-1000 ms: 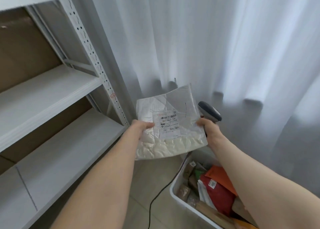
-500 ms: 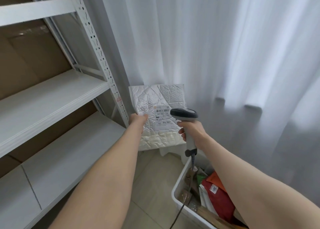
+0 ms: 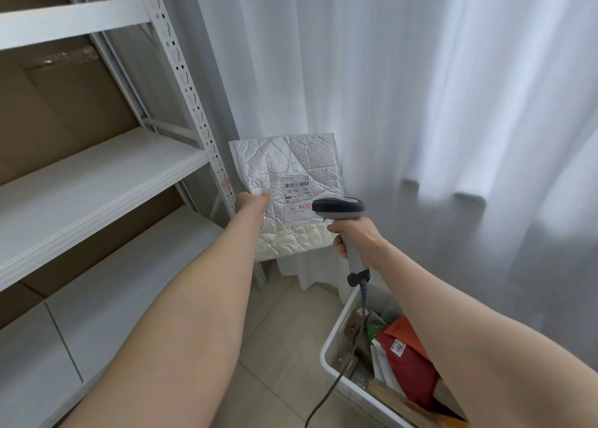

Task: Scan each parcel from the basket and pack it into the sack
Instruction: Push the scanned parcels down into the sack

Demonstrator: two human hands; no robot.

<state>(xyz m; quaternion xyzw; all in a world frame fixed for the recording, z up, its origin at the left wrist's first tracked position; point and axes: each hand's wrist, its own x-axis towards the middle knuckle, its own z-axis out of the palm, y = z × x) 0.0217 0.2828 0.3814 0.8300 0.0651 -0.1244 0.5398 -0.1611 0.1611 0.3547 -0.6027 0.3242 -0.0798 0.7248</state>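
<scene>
Head view: the white plastic basket [image 3: 336, 340] at lower right is cut off by the right arm and the frame edge, and I can't read the small print on the shipping label [image 3: 297, 198]. The left hand [image 3: 250, 206] has its grip pinched on the left edge of the crinkled white padded parcel [image 3: 291, 169], thumb in front and fingers hidden behind, holding it upright before the white curtain [image 3: 420, 104]. The right hand [image 3: 359, 243] has its grip wrapped round the handle of the grey corded barcode scanner [image 3: 339, 206], whose nose is just beside the label.
</scene>
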